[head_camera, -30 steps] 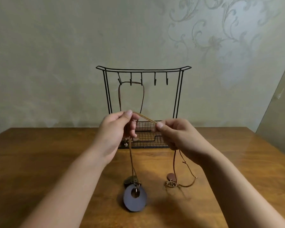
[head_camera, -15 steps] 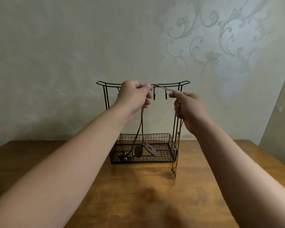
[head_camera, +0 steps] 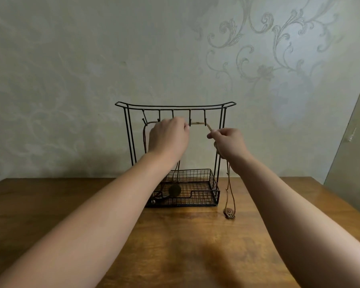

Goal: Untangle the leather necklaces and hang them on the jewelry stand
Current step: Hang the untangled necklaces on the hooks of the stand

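Note:
A black wire jewelry stand [head_camera: 220,142] with a row of hooks and a mesh tray stands at the back of the wooden table [head_camera: 50,204]. My left hand [head_camera: 168,138] and my right hand [head_camera: 227,142] hold a tan leather cord [head_camera: 197,123] stretched across the two right-hand hooks. A round pendant [head_camera: 174,190] hangs from it over the tray. A second cord drops from my right hand to a small brown pendant [head_camera: 229,214] beside the tray. A dark necklace [head_camera: 145,138] hangs on the left hooks, partly hidden by my left hand.
The stand sits close to a pale patterned wall [head_camera: 71,69]. A grey panel [head_camera: 351,163] leans at the right edge of the view. Bare wood lies between me and the tray.
Both hands rose from table level to the hook row, carrying the necklaces up and forward. The cord now lies across the right hooks, and the pendants left the table front.

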